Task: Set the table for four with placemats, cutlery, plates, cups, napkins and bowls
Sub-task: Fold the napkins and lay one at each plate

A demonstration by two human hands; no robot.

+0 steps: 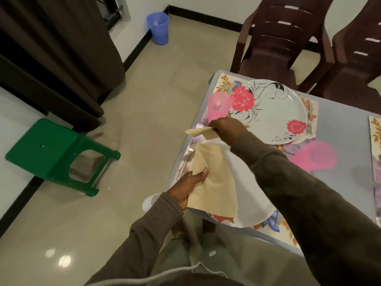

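My left hand (pixel 188 187) holds a stack of beige napkins (pixel 216 182) over the near white plate (pixel 253 205). My right hand (pixel 227 129) pinches one folded beige napkin (pixel 198 132) above the table's left edge, just in front of a pink cup (pixel 218 106). A fork (pixel 188 155) lies left of the near plate. The far plate (pixel 274 112) has red flowers and sits on a floral placemat (pixel 223 79), with another fork (pixel 309 124) at its right. A second pink cup (pixel 315 155) stands right of my forearm.
The grey table (pixel 342 129) carries another placemat (pixel 375 147) at the right edge. Two brown chairs (pixel 274 44) stand behind it. On the floor are a green stool (pixel 55 153) lying tipped, a blue bin (pixel 157 27) and a white object (pixel 150 202) under my left wrist.
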